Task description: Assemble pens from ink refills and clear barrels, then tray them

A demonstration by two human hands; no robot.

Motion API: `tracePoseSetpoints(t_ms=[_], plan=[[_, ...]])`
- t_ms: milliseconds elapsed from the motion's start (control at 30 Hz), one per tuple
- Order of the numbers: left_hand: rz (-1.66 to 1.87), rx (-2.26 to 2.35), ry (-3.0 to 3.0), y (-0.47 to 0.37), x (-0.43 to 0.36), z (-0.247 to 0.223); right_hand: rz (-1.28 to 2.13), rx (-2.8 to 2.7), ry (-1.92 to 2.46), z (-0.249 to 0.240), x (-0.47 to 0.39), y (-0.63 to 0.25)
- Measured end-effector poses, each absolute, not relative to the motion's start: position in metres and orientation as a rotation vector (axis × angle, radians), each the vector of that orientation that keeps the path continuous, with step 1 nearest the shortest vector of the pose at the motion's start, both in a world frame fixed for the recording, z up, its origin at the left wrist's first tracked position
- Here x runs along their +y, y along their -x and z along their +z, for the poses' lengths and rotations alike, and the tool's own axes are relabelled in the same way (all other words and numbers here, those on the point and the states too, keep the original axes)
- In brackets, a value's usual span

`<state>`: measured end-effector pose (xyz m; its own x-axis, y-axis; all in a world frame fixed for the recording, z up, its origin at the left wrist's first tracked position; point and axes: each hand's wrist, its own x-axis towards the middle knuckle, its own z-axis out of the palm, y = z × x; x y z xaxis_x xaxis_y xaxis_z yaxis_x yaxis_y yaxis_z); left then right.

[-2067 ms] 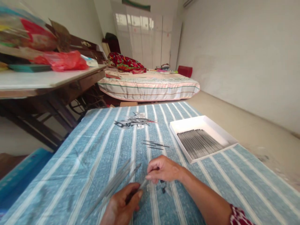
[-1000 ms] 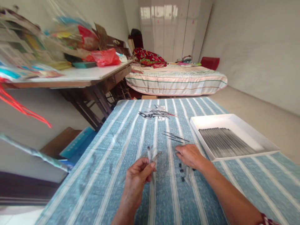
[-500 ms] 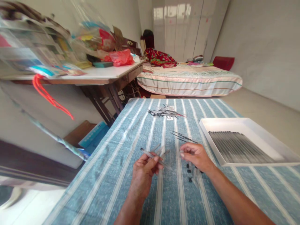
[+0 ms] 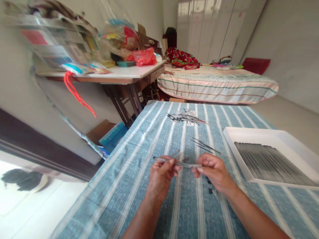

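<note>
My left hand point(image 4: 163, 174) is closed on a slim grey translucent pen point(image 4: 183, 164) with a dark left end. It lies nearly level over the table. My right hand point(image 4: 212, 170) pinches a short clear piece point(image 4: 197, 165), perhaps a pen cap, at the pen's right end. Whether the two are joined cannot be made out. Beyond the right hand lie a few thin black refills point(image 4: 205, 145). Below it, partly hidden by the wrist, are small clear pieces with black ends point(image 4: 210, 191). More blurred translucent tubes point(image 4: 184, 159) show just behind the left fingers.
To the right, a white tray point(image 4: 251, 132) holds a row of grey pens point(image 4: 271, 162). A pile of thin dark and clear parts point(image 4: 186, 117) lies at the far end of the striped tablecloth point(image 4: 129, 166). A cluttered side table point(image 4: 119, 74) stands left, a bed point(image 4: 216, 83) beyond.
My hands have come together. The right hand's piece now meets the pen's right end, and the pen has turned more level. The view has swung left.
</note>
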<state>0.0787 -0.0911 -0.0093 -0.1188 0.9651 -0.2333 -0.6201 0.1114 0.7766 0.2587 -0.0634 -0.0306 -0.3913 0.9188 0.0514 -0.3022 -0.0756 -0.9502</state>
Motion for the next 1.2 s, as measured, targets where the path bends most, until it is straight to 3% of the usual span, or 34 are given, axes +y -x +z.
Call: tracePoseSetpoints(t_ms=[1067,1200], plan=[[1.414,1.063,-0.538,-0.085,-0.091,-0.020,1.406,-1.506,0.973,-0.042,-0.068,-0.245],[1.347,1.119,-0.606,-0.087,-0.091,-0.017,1.194,-1.754,1.055,-0.030,-0.064,-0.244]])
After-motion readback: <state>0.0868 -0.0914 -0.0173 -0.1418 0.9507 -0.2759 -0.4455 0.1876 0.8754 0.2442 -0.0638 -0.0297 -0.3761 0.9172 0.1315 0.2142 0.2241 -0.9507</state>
